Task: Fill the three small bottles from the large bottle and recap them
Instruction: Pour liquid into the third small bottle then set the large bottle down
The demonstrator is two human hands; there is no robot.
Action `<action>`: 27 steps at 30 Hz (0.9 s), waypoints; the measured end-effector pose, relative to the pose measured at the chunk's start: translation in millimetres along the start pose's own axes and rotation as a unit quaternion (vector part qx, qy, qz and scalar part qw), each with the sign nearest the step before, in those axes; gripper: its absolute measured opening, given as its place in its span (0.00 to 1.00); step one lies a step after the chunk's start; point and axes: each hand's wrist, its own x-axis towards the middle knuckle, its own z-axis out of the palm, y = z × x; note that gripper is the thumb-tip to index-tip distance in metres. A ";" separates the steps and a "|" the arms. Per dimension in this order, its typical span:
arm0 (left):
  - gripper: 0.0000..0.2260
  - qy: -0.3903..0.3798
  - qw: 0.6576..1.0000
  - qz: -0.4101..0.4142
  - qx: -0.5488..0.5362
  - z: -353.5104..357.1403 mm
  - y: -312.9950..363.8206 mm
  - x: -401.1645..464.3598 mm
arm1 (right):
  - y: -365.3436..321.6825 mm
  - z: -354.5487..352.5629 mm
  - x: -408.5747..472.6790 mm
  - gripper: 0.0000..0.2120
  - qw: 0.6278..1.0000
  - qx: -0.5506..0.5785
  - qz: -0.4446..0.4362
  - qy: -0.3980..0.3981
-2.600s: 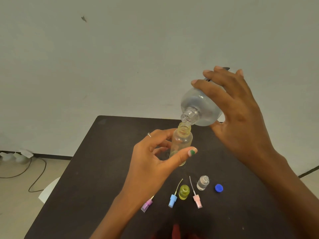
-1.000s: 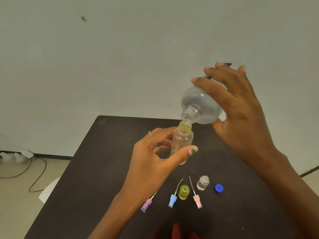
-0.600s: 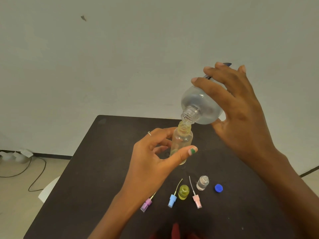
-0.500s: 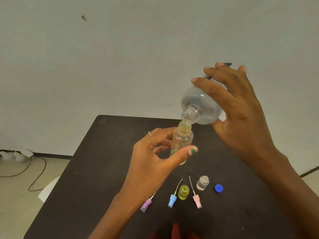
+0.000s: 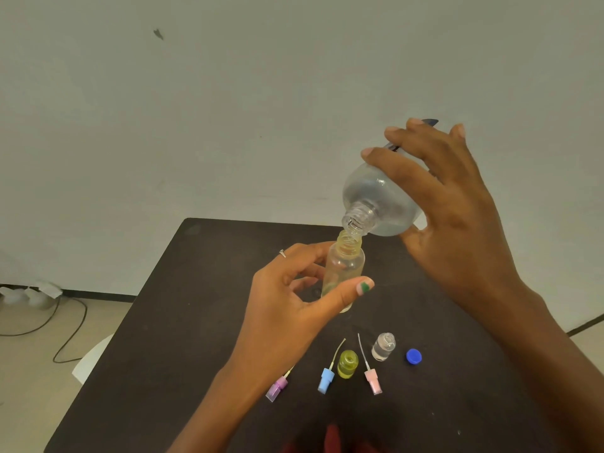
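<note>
hands meet above the dark matte counter (image 5: 183, 322). the right hand (image 5: 447, 220) wraps the large clear plastic bottle (image 5: 376, 204), tipped steeply so that its threaded mouth points down toward seven o'clock and sits right at the neck of the small clear bottle with a yellowish neck (image 5: 343, 273). the left hand (image 5: 287, 308) pinches this small bottle between thumb and fingers and holds it nearly upright, raised off the counter; a thin ring shows on one finger and the thumbnail is painted green.

on the counter, at six o'clock from the held bottle, stands a small yellow-green bottle (image 5: 347, 364), open at the top. just at its three o'clock stands a small clear glass bottle (image 5: 383, 347), also open, and further on at three o'clock lies a round blue cap (image 5: 413, 356). three spray tops with thin dip tubes lie apart from their bottles: a purple one (image 5: 277, 388) at the nine o'clock end, a light blue one (image 5: 326, 380) just beside the yellow-green bottle, and a pink one (image 5: 372, 380) between the two standing bottles.
</note>
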 end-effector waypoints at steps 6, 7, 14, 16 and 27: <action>0.17 0.001 1.000 -0.003 0.000 0.2 0.5 0.5 | -0.7 -1.2 0.3 0.26 1.000 0.002 0.000 0.001; 0.18 0.001 1.000 -0.003 0.000 0.0 0.6 0.3 | -0.8 -1.4 0.5 0.27 1.000 0.001 0.001 0.000; 0.18 -0.001 1.000 -0.006 0.003 -0.2 0.7 -0.4 | -1.3 -1.1 0.7 0.27 1.000 0.001 -0.002 -0.002; 0.17 -0.001 1.000 -0.007 0.004 0.0 1.1 -0.1 | -1.3 -1.2 0.7 0.27 1.000 -0.001 -0.003 -0.002; 0.17 -0.003 1.000 -0.006 0.010 -0.2 1.0 0.7 | -1.3 -2.5 1.6 0.27 1.000 -0.003 0.001 -0.003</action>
